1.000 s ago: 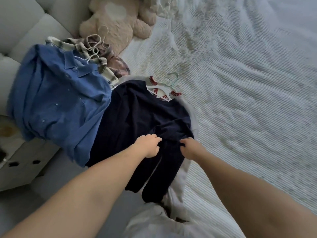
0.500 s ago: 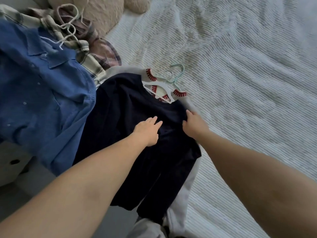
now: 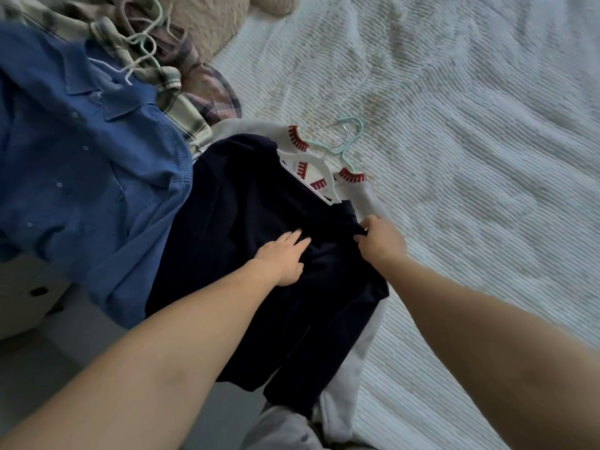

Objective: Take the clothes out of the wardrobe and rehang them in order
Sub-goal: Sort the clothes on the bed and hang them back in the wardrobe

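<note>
A dark navy garment (image 3: 246, 203) lies on the bed edge, on a white hanger (image 3: 311, 177). Under it is a white garment with red collar trim (image 3: 297, 141) on a mint hanger (image 3: 349, 138). My left hand (image 3: 282, 254) rests flat on the navy cloth with straight fingers. My right hand (image 3: 380, 241) pinches the navy garment's right edge near the shoulder. A blue denim shirt (image 3: 81, 177) lies to the left, partly over a plaid shirt (image 3: 181, 102) with pale hangers (image 3: 143, 43) on top.
A ribbed white bedspread (image 3: 470, 157) covers the bed to the right. A beige plush toy (image 3: 211, 21) sits at the top. A white bedside unit (image 3: 22, 293) stands at the lower left by the grey floor (image 3: 97, 345).
Both hands moved up the navy garment from its lower part toward the shoulders. My left hand opened flat; my right hand took hold of the right edge. The view shifted closer.
</note>
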